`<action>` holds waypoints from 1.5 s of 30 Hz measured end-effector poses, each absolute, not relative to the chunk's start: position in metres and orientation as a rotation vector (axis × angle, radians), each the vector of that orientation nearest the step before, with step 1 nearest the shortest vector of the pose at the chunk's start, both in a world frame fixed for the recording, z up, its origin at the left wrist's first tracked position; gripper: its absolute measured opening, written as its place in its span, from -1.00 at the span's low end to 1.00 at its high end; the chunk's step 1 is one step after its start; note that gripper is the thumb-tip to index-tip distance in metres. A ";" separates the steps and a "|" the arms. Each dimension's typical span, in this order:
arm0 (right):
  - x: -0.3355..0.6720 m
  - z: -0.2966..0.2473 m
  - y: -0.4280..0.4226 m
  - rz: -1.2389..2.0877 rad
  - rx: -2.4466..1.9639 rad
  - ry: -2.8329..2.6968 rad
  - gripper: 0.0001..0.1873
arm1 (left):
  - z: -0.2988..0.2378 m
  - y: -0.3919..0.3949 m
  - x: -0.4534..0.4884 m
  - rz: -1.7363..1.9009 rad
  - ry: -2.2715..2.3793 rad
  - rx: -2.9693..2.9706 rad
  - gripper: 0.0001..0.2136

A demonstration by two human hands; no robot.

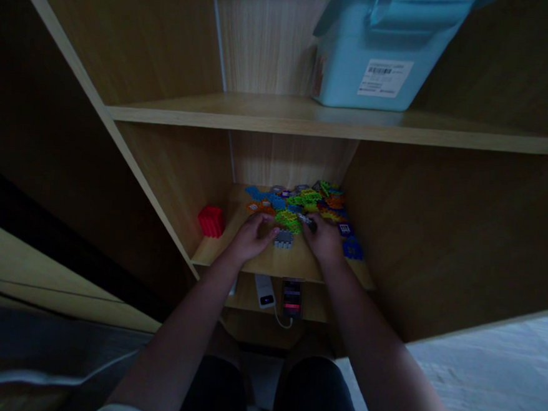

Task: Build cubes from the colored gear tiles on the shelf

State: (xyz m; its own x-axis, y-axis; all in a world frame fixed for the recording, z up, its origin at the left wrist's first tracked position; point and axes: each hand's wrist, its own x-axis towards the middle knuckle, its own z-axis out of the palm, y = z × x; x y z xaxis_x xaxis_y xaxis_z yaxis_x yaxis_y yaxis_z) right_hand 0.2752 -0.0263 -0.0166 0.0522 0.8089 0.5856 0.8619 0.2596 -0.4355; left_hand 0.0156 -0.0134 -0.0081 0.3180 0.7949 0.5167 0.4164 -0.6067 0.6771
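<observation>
On the middle shelf lies a pile of colourful interlocking plastic tiles (pixel 305 198) with notched edges. My right hand (pixel 321 234) is closed on a grey interlocking tile (pixel 306 221) at the pile's front right. My left hand (pixel 254 234) is at the front left, its fingers curved and apart, with nothing visible in them. A grey square tile (pixel 283 239) lies flat between my hands, close to my left fingertips. Just behind it are yellow-green tiles (pixel 288 220). A red block (pixel 211 221), which looks assembled from tiles, stands by the left wall.
Blue tiles (pixel 352 248) lie near the right wall. A light blue lidded box (pixel 373 56) stands on the upper shelf (pixel 261 114). Below my hands, a phone (pixel 292 297) with a lit screen is cabled to a white device (pixel 264 291).
</observation>
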 end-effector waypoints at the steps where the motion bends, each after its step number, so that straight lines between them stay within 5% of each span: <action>1: 0.274 -0.017 -0.026 -0.109 -1.537 -1.778 -0.74 | -0.008 -0.014 0.015 1.211 1.076 2.170 -0.70; 21: 0.259 -0.008 -0.050 -0.250 -1.080 -2.077 -0.63 | -0.003 -0.022 0.015 1.276 0.943 2.324 -0.63; 25: 0.255 -0.004 -0.054 -0.162 -1.060 -2.086 -0.68 | -0.002 -0.024 0.015 1.289 0.942 2.373 -0.80; 37: 0.257 0.003 -0.060 0.225 -0.962 -1.918 -0.80 | -0.002 -0.026 0.016 1.300 0.922 2.301 -0.80; 45: 0.262 -0.001 -0.060 0.198 -1.071 -1.910 -0.83 | -0.012 -0.010 0.012 1.237 0.851 2.095 -0.42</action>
State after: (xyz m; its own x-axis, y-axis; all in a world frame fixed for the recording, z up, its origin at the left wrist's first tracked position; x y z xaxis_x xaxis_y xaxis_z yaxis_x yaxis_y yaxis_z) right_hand 0.2616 -0.0602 -0.0012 -0.2112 0.7446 0.6332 0.5988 0.6106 -0.5183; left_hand 0.0116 -0.0102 -0.0116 0.3741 0.7519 0.5429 0.2382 -0.6436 0.7273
